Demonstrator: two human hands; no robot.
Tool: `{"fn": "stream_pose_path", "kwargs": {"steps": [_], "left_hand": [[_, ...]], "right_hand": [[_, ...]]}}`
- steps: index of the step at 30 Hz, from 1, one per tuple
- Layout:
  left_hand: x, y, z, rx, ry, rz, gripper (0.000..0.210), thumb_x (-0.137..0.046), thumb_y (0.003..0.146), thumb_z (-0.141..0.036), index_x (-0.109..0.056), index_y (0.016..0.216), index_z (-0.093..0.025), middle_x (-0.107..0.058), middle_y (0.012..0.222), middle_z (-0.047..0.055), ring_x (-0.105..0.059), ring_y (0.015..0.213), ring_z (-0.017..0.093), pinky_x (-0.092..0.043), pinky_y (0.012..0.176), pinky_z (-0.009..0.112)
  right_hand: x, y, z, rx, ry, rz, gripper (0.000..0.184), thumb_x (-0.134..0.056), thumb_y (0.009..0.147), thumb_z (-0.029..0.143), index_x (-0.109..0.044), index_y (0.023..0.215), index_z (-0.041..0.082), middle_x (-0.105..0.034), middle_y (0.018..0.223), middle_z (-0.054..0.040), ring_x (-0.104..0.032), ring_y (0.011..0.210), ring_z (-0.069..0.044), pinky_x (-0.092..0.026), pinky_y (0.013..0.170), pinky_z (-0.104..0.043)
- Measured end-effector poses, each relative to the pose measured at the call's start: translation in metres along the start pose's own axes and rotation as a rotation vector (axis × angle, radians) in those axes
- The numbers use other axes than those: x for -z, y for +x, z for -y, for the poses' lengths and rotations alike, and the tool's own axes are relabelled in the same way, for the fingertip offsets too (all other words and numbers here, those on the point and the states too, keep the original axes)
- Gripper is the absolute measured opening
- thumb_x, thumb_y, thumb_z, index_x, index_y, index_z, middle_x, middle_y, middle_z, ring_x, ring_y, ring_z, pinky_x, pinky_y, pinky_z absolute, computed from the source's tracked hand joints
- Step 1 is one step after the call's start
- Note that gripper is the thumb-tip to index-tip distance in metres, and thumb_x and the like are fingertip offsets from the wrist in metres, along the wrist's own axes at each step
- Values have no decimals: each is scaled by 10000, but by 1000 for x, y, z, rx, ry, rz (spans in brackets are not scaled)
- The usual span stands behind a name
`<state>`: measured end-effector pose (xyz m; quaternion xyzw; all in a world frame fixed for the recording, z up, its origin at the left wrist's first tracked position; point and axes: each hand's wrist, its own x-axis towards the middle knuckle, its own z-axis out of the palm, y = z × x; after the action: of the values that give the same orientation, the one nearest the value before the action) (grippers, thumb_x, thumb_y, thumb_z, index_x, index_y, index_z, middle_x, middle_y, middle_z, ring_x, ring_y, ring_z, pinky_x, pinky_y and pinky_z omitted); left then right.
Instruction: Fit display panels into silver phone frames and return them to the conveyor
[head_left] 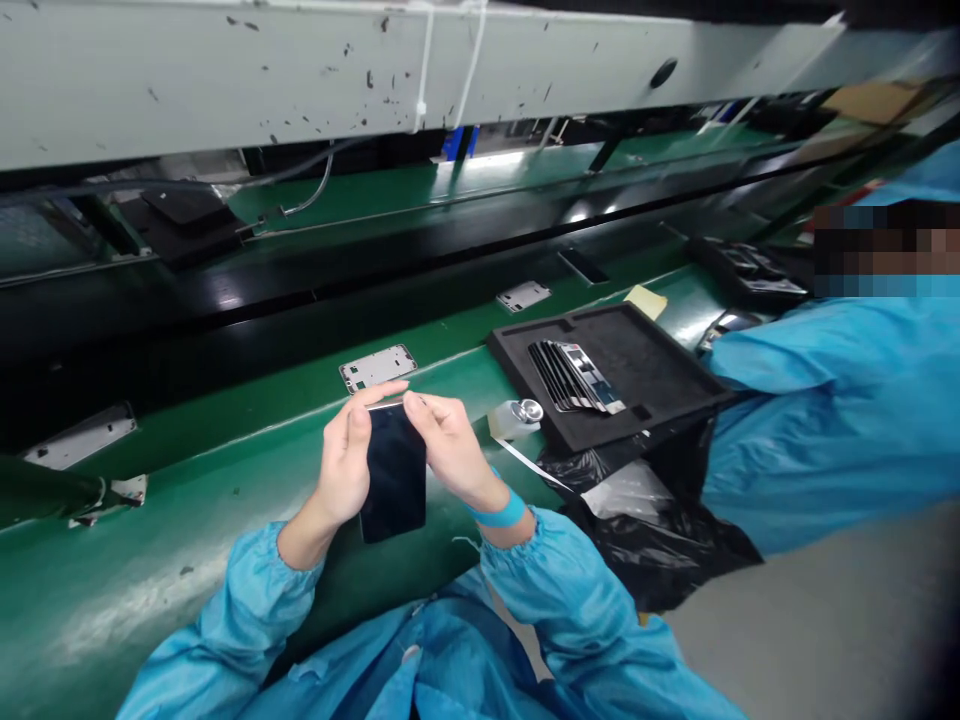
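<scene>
A dark phone screen (pixel 395 475) is held between my two hands above the green bench (pixel 172 560). My left hand (pixel 343 460) grips its left edge, thumb near the upper left corner and a finger reaching over the top. On the other side, my right hand (pixel 454 445) pinches the top right corner between thumb and fingers. The screen's dark face is turned toward me, and its far side is hidden. Just beyond my fingertips lies a pale metal phone frame (pixel 379 368). Right of my right hand stands a small clear bottle with a metal top (pixel 517 418).
A black foam tray (pixel 660 360) holds a fanned stack of phone parts (pixel 574 377). More phone frames lie along the conveyor's edge, one (pixel 525 295) farther off. Black plastic bags (pixel 660 540) hang at the bench's right. A co-worker's blue sleeve (pixel 810 350) is at right. A grey beam (pixel 337 75) crosses above.
</scene>
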<state>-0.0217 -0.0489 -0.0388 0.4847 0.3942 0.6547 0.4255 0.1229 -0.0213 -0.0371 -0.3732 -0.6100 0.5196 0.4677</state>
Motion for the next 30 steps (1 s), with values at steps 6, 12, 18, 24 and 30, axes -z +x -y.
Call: {"fn": "stream_pose_path", "kwargs": {"steps": [6, 12, 18, 24, 30], "left_hand": [[22, 25, -32, 152, -446, -229, 627, -536, 984, -845, -655, 1167, -257, -823, 897, 70, -794, 700, 237, -668, 653, 370], [29, 28, -43, 126, -495, -340, 574, -602, 982, -806, -631, 1139, -255, -809, 890, 41, -786, 710, 195, -674, 660, 315], [26, 22, -38, 132, -511, -303, 491, -692, 985, -713, -620, 1178, -267, -811, 933, 40, -790, 745, 186, -675, 675, 301], [22, 22, -34, 84, -469, -344, 475, -725, 965, -706, -630, 1176, -291, -804, 931, 15, -791, 774, 189, -672, 698, 296], [23, 26, -27, 105, -466, -377, 504, -706, 966, -728, -642, 1180, -275, -807, 922, 27, -792, 744, 193, -664, 692, 301]], "right_hand": [[-2, -27, -19, -46, 25, 448, 705, -400, 1061, 823, -701, 935, 198, -737, 824, -57, -712, 780, -198, -623, 746, -340], [-11, -28, -22, -27, 20, 529, 718, -408, 1075, 791, -602, 678, 225, -624, 536, -11, -601, 513, -151, -522, 567, -284], [-21, -31, -39, -99, 105, 425, 787, -464, 972, 901, -475, 532, 250, -415, 382, 48, -384, 355, -104, -352, 431, -269], [-28, -36, -43, -142, 146, 469, 762, -579, 965, 846, -605, 552, 206, -553, 435, -3, -513, 383, -117, -401, 434, -254], [-35, -32, -47, -183, 168, 458, 781, -592, 937, 871, -614, 548, 194, -582, 445, -11, -554, 392, -121, -438, 430, -244]]}}
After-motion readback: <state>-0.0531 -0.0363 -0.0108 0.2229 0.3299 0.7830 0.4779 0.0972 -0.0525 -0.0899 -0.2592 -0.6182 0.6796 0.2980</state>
